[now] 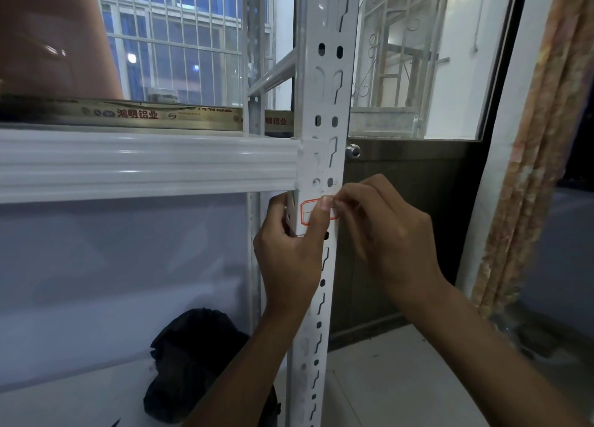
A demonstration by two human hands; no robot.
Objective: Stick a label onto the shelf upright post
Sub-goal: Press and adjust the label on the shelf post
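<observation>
Item: red-bordered label (308,213), on the white post (324,105) at six o'clock from the shelf beam (144,166); left hand (289,253) clasps the post, thumb pressing the label; right hand (379,233) pinches its three o'clock edge; risk: creasing over slots if smoothed unevenly.

Bare left hand (289,256), bare right hand (385,233), bare forearms (244,365), short fingernails (325,203)

The shelf upright post (326,111) is white painted metal, rather matt and scuffed. The shelf beam (144,164) is glossy white metal. The label (308,216) looks like smooth paper. The black bundle (193,362) is perhaps cloth.
</observation>
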